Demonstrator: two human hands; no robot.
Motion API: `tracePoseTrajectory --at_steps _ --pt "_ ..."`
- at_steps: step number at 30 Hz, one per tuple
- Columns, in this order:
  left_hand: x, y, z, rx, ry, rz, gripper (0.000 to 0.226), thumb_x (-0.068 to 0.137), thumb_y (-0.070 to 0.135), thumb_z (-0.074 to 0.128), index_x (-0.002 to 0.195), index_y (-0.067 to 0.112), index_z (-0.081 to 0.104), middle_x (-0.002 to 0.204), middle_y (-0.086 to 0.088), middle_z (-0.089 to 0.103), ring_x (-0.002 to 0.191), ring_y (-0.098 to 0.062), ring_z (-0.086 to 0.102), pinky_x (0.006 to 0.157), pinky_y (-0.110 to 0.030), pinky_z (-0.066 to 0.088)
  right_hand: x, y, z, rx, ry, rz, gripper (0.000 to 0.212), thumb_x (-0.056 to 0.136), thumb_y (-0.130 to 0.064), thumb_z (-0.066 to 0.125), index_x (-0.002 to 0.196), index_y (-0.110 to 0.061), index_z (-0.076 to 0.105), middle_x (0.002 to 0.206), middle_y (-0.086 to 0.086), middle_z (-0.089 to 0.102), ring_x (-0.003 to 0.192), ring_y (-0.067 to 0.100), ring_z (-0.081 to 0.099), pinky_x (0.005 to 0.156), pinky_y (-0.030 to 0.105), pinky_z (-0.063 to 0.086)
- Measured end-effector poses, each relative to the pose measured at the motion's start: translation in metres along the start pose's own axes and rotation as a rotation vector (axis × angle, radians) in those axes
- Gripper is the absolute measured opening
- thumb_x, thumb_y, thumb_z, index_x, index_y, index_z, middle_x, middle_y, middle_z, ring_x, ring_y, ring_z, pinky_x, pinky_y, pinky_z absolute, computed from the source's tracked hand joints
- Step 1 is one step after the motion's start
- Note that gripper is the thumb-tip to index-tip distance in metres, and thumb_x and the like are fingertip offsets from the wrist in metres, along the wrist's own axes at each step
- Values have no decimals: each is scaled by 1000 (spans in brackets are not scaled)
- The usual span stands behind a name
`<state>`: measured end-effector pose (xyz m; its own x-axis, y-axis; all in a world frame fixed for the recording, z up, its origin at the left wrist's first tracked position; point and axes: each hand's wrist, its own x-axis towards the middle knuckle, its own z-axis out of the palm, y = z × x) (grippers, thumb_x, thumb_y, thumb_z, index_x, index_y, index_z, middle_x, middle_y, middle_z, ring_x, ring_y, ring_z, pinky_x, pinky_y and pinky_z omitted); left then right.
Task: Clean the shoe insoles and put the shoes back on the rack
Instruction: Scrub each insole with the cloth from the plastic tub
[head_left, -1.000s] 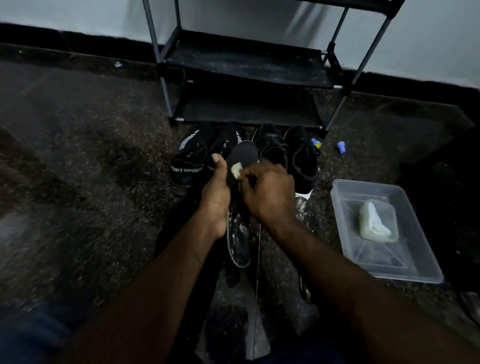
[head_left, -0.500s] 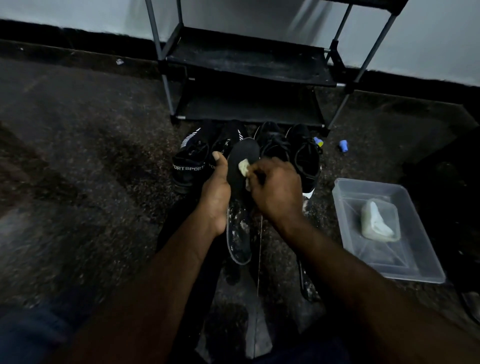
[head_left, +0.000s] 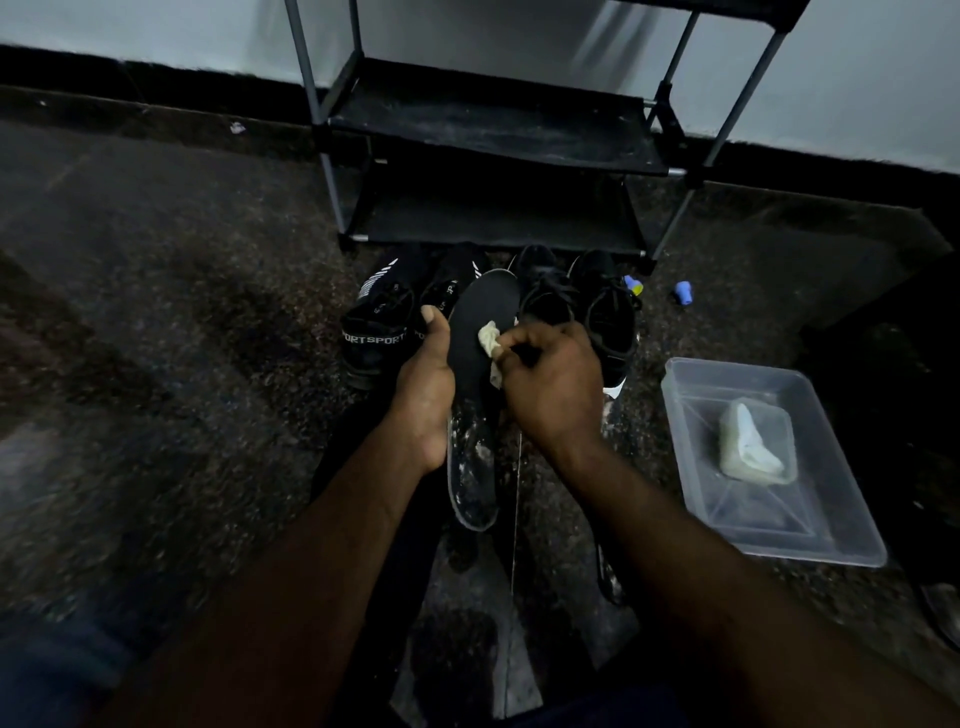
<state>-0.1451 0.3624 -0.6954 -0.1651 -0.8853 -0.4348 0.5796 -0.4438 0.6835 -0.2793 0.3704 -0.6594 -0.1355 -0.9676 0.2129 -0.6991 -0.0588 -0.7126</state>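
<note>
My left hand (head_left: 423, 387) grips a black insole (head_left: 480, 312) by its left edge, toe end pointing away from me; white smears cover its near end. With curled fingers my right hand (head_left: 550, 387) pinches a small pale cloth (head_left: 489, 338) against the insole's upper middle. Behind the insole stand a black pair of shoes lettered SPORT (head_left: 376, 332) and a black laced pair (head_left: 605, 317), all on the floor in front of the black shoe rack (head_left: 493, 124), whose shelves hold nothing.
A clear plastic tub (head_left: 810, 530) with a pale wet cloth (head_left: 750, 449) in it sits on the floor at the right. Two small blue objects (head_left: 683, 292) lie near the rack's right foot. Another insole (head_left: 608, 571) lies under my right forearm.
My right hand has rubbed the cloth a little up and rightward on the insole, then back toward its middle. The left hand keeps the same grip.
</note>
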Motion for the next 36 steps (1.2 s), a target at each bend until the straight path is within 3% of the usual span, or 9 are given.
tracePoseTrajectory --at_steps 4,9,13,16,19,25,27,32,36 --pt "-1 -1 -1 -8 12 1 85 88 82 43 137 16 64 134 -16 67 122 -36 66 102 -53 52 -1 0 -1 125 -96 145 5 84 -35 70 87 -38 72 75 -14 73 59 9 70 65 37 61" --pt "-7 0 4 -59 -41 -34 86 89 81 41 143 16 57 139 -18 63 124 -40 63 92 -61 54 0 0 -11 280 -152 212 9 89 -24 73 85 -32 73 76 -10 74 56 17 73 54 47 62" --pt "-10 7 3 -82 -137 -97 92 90 85 29 149 18 51 146 -16 58 134 -38 56 108 -71 39 4 -4 -19 392 -171 250 9 91 -15 74 86 -22 75 80 -7 74 57 10 72 48 37 60" --pt "-20 8 12 -31 -174 -113 86 94 81 20 141 20 58 139 -12 64 126 -32 63 104 -64 46 11 -1 -16 320 -18 254 6 88 -23 75 83 -27 75 76 -12 73 66 5 71 60 34 62" --pt "-26 3 19 10 -172 -139 73 98 74 28 133 21 65 128 -9 71 111 -27 71 94 -53 55 14 5 -15 246 56 244 3 88 -27 73 86 -28 75 77 -15 73 73 -1 67 75 30 59" --pt "-20 -2 17 8 -161 -142 74 98 74 27 117 19 74 110 -8 75 91 -23 71 74 -39 56 6 16 -11 -58 60 -67 8 88 -31 71 96 -31 73 104 -6 60 103 18 57 87 34 51" --pt "-19 -4 16 11 -169 -141 75 98 74 27 124 18 69 110 -8 74 90 -24 71 73 -39 57 6 13 -12 -105 20 -133 10 90 -25 71 99 -25 74 103 -3 63 97 18 60 82 32 50" --pt "-10 -4 5 -2 -131 -92 85 93 78 40 140 10 60 138 -20 62 126 -33 62 100 -45 50 -6 0 -11 -92 -143 -365 21 87 -16 67 104 -20 78 99 2 71 89 21 67 80 33 55" --pt "-5 -6 1 -31 -115 -101 84 91 81 37 128 12 67 124 -18 69 112 -30 69 91 -42 53 -6 -6 -12 -163 -196 -455 24 82 -13 68 103 -18 78 96 4 74 88 26 67 78 36 55"
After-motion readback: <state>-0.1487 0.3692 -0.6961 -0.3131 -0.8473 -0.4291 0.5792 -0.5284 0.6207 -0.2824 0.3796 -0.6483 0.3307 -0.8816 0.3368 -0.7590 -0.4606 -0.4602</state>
